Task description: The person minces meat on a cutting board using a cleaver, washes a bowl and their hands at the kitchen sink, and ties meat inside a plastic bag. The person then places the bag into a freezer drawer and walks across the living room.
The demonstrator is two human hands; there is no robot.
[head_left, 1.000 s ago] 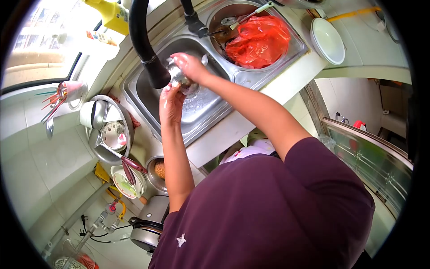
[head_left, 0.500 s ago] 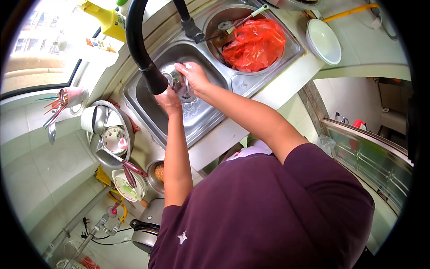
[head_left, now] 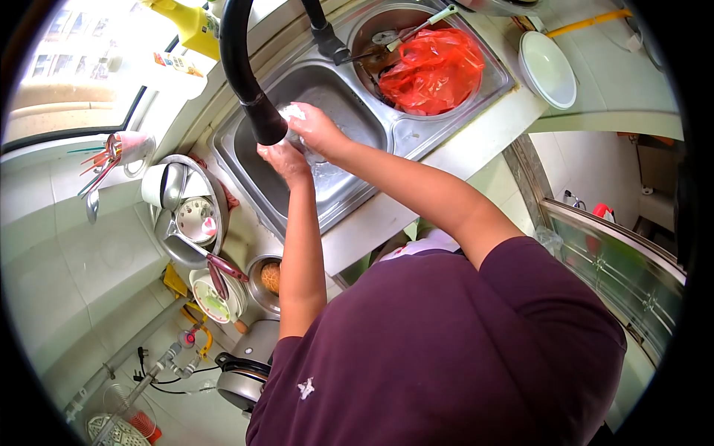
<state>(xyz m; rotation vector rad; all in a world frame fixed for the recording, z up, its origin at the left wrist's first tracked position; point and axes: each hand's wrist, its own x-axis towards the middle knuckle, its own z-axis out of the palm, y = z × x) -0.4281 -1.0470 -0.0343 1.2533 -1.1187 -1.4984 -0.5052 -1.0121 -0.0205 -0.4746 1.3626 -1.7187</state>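
Note:
Under the black faucet (head_left: 262, 119), both of my hands are wrapped round a shiny metal item (head_left: 303, 143) above the left sink basin (head_left: 260, 175). My left hand (head_left: 282, 158) grips it from the near left side, partly behind the faucet head. My right hand (head_left: 314, 128) covers its upper right side, with the fingers bent over it. The hands hide most of the item, so its full shape cannot be made out. Water runs over it and splashes in the basin below.
The round right basin holds a red plastic bag (head_left: 435, 73) and a green-handled utensil (head_left: 431, 21). A white bowl (head_left: 547, 68) stands at the right. Left are a metal basin of dishes (head_left: 216, 182), stacked plates (head_left: 216, 297), a cup of utensils (head_left: 130, 151) and a yellow bottle (head_left: 195, 31).
My right hand has moved left and closed further over the metal item, which is now more hidden. My left hand stays beneath the faucet. The view has shifted slightly.

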